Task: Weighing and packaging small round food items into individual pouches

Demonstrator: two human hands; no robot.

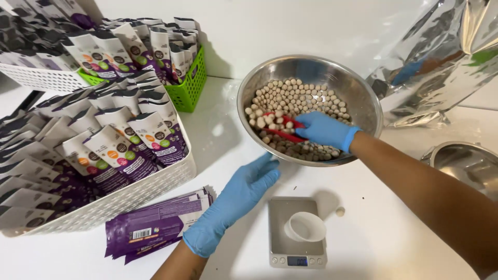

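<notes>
My right hand [326,129], in a blue glove, reaches into a steel bowl [363,98] of several small beige balls [298,96]. It grips a red scoop [282,127] that is dug into the balls. My left hand [236,199], also gloved in blue, rests flat on the white table with fingers apart, just left of a small digital scale [296,236]. A little white cup [305,227] sits on the scale. One loose beige ball [340,211] lies on the table beside the scale.
A white basket [129,192] of purple-and-white pouches fills the left. Behind it stand a green basket [192,85] and another white basket [36,78] of pouches. Flat purple pouches [150,225] lie near my left wrist. A large silver foil bag [441,62] and a second steel bowl [464,163] sit at right.
</notes>
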